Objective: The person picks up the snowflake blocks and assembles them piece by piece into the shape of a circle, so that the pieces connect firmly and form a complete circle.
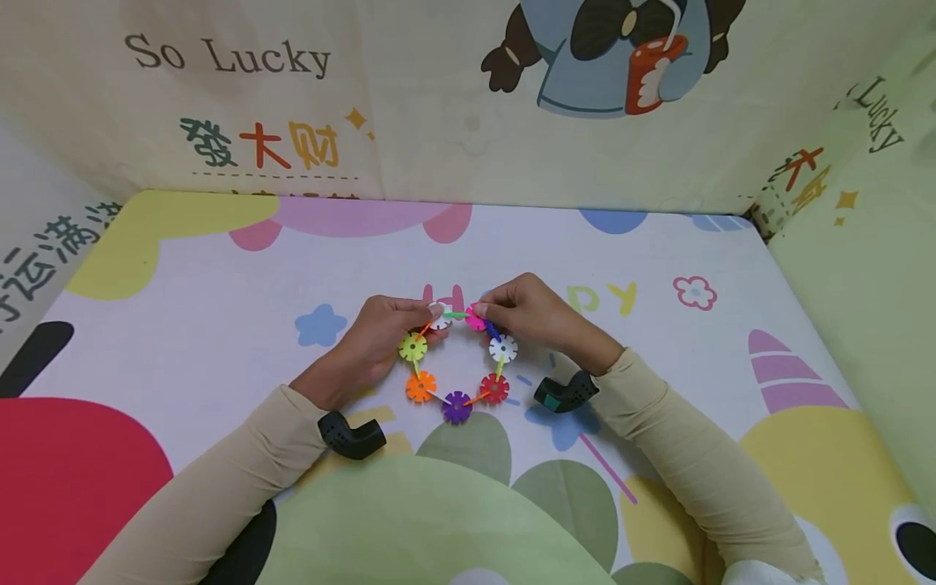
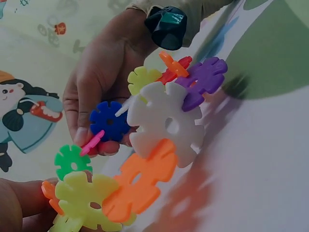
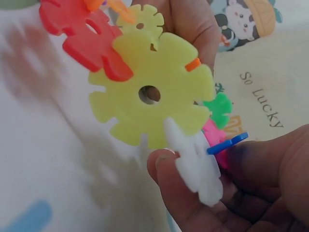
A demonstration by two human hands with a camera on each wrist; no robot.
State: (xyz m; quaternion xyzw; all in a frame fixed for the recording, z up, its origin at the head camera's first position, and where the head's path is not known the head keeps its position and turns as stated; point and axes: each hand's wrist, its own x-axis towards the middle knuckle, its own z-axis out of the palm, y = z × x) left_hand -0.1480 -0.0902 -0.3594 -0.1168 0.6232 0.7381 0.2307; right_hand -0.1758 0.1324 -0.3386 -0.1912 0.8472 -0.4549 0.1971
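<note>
Notched plastic snowflake discs in many colours are slotted together into a ring, held up above the tabletop. My left hand [image 1: 380, 333] pinches a white disc [image 1: 440, 318] at the ring's far left. On the far right, my right hand [image 1: 537, 313] pinches a pink disc [image 1: 475, 317]. A green disc [image 1: 457, 315], seen edge-on, links those two. Down the right side run a blue disc [image 2: 110, 122], a white disc [image 1: 503, 349] and a red disc [image 1: 495, 388]. A purple disc [image 1: 457, 408] sits nearest me, with an orange disc [image 1: 420, 387] and a yellow-green disc [image 1: 413, 347] up the left side.
A white tabletop cover [image 1: 351, 268] with coloured cartoon prints lies beneath the hands. Printed cloth walls [image 1: 424, 122] stand behind and at both sides. Black wrist devices [image 1: 353, 435] sit at both cuffs. The ring's shadow [image 3: 38, 63] falls on the cover.
</note>
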